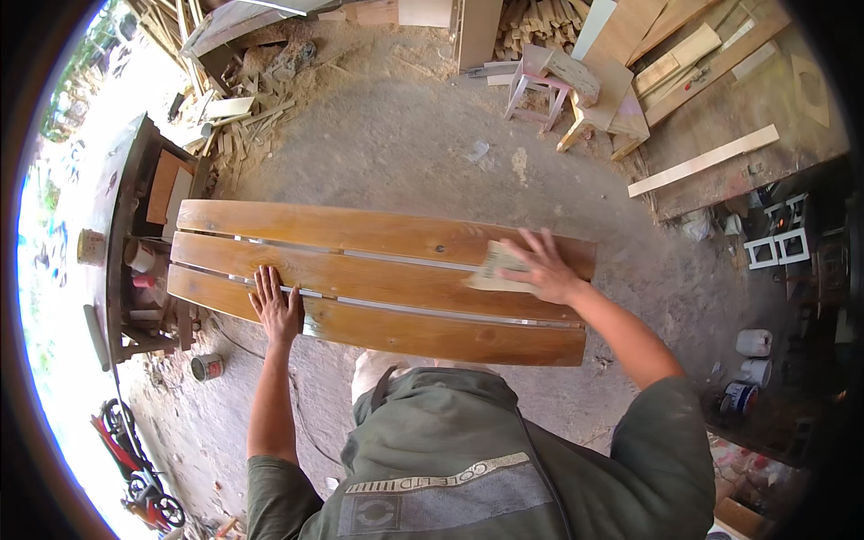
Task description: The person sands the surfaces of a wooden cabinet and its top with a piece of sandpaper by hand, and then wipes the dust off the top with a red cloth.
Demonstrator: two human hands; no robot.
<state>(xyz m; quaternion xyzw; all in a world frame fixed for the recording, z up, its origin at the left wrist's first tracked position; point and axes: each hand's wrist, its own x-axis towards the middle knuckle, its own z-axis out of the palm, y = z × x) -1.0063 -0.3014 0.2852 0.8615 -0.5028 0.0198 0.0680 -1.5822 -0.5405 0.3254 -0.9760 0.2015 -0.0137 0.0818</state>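
Across the space in front of me lies a slatted wooden bench top (423,241), its brown varnished boards parted by narrow gaps. My left hand (277,304) rests flat on the nearer boards, left of the middle, fingers stretched out and holding nothing. Toward the right end, my right hand (546,268) holds a beige sheet of sandpaper (495,268) against the boards. The thumb lies over the sheet, and the other fingers are spread and slightly blurred. Printing shows on the sheet's upper side; its underside is hidden.
A dark workbench (126,216) with cans stands at the left, near a paint can (207,366) on the floor. Wood scraps (238,126) lie at the far left. A small stool (540,85) and a table with a loose board (706,160) stand at the far right. White buckets (754,343) sit at the right.
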